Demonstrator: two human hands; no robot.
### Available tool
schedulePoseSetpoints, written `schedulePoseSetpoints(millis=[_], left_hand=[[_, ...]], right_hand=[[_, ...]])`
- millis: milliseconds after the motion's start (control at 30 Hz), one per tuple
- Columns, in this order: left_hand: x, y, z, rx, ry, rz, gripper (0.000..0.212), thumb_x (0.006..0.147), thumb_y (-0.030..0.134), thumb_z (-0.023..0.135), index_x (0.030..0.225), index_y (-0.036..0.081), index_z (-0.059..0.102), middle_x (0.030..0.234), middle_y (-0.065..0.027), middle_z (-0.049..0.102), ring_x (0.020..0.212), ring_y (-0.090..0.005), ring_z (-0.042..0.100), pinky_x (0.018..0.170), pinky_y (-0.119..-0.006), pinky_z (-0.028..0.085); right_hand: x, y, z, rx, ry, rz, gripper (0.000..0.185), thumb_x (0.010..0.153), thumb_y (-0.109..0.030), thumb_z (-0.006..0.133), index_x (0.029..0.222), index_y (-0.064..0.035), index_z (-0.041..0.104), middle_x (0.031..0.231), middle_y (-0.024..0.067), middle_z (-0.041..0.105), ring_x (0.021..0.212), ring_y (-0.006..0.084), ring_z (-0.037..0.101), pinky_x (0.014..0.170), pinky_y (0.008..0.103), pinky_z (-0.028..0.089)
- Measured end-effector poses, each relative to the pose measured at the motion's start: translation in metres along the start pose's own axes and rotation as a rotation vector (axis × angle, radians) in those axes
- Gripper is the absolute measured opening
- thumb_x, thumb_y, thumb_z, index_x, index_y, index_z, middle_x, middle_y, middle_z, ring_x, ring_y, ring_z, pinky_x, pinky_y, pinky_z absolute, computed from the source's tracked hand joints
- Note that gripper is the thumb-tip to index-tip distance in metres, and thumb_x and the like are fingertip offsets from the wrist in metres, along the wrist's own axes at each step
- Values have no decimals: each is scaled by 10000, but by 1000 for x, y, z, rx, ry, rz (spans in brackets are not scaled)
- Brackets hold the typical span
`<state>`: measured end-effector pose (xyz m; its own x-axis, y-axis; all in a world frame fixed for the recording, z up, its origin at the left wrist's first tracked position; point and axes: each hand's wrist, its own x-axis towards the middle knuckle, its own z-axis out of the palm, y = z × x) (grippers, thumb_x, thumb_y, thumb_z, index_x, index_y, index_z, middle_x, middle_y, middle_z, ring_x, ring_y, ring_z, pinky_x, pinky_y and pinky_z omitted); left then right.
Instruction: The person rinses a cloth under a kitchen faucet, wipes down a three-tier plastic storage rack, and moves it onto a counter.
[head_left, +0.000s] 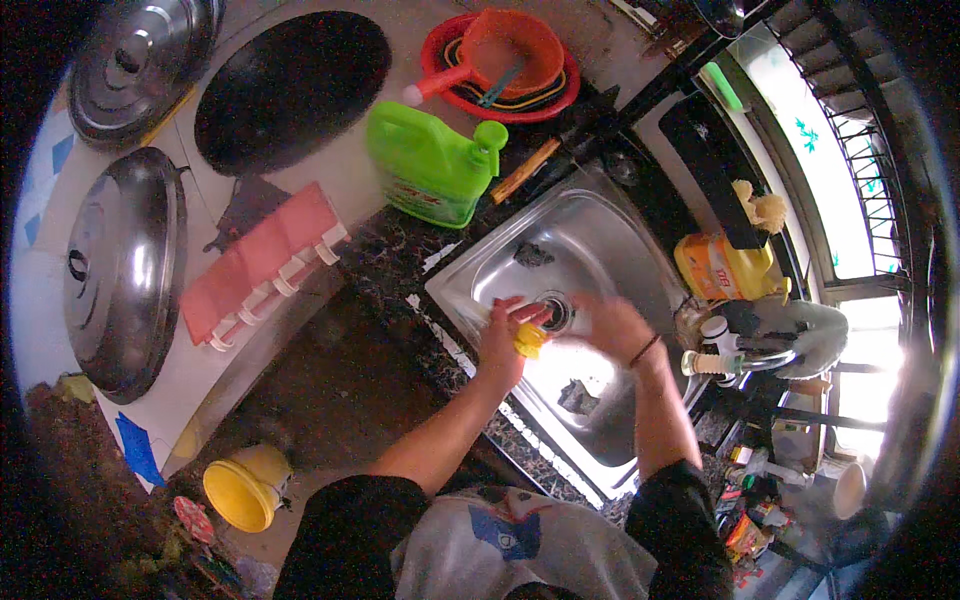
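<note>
Both of my hands are above a stainless steel sink (615, 225). My left hand (506, 337) holds a small yellow object (530, 340), perhaps a cap or sponge, near the drain (556, 312). To its right is my right hand (615, 326), blurred and with a dark band at the wrist; whether its fingers hold anything is not clear. One dark scrap (533, 255) lies in the upper part of the basin, and another (579, 397) lies near its lower end.
A green plastic jug (435, 165) stands beyond the sink's left corner, near a red colander (517, 49). The faucet (712, 364) and a yellow detergent jug (720, 266) are on the right. A pink rack (259, 262) and a metal lid (139, 277) are at left.
</note>
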<state>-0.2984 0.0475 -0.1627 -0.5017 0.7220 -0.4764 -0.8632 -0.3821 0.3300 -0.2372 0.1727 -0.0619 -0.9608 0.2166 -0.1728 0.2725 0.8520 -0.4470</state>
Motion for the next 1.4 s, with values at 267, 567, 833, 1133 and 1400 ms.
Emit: schedulePoseSetpoints(millis=[267, 567, 833, 1133, 1400], left_hand=[[46, 110, 67, -313, -249, 192, 309, 834, 335, 401, 958, 66, 489, 765, -49, 494, 701, -158, 469, 647, -305, 393], [60, 130, 85, -332, -229, -72, 383, 855, 388, 290, 1062, 93, 418, 1041, -86, 468, 949, -241, 445, 882, -411, 317], [65, 127, 87, -329, -269, -19, 362, 825, 375, 394, 1082, 124, 442, 1060, -62, 495, 976, -243, 463, 857, -410, 360], [25, 52, 67, -163, -215, 74, 263, 839, 215, 409, 993, 11, 470, 1084, -150, 467, 1048, -249, 420, 922, -348, 314], [19, -50, 20, 606, -217, 90, 549, 820, 378, 400, 1235, 38, 282, 1270, -82, 301, 1175, -175, 263, 978, -282, 163]], right_hand=[[193, -83, -85, -35, 711, -428, 327, 845, -287, 331, 943, -34, 512, 892, 159, 547, 860, 303, 511, 754, 352, 384], [210, -90, -59, -185, 248, -143, 429, 841, -372, 235, 951, -53, 499, 957, 134, 521, 937, 285, 469, 811, 426, 317], [209, -84, -54, 136, 394, -178, 426, 859, -339, 234, 1005, -50, 509, 1021, 81, 519, 992, 217, 454, 885, 383, 284], [55, -54, 72, 1693, 841, 124, 599, 832, -472, 259, 1286, -99, 144, 1334, 77, 137, 1223, 206, 132, 991, 328, 124], [-36, 5, 128, 1460, 662, 456, 497, 867, -342, 286, 1264, -54, 214, 1316, 77, 204, 1211, 187, 174, 985, 289, 114]])
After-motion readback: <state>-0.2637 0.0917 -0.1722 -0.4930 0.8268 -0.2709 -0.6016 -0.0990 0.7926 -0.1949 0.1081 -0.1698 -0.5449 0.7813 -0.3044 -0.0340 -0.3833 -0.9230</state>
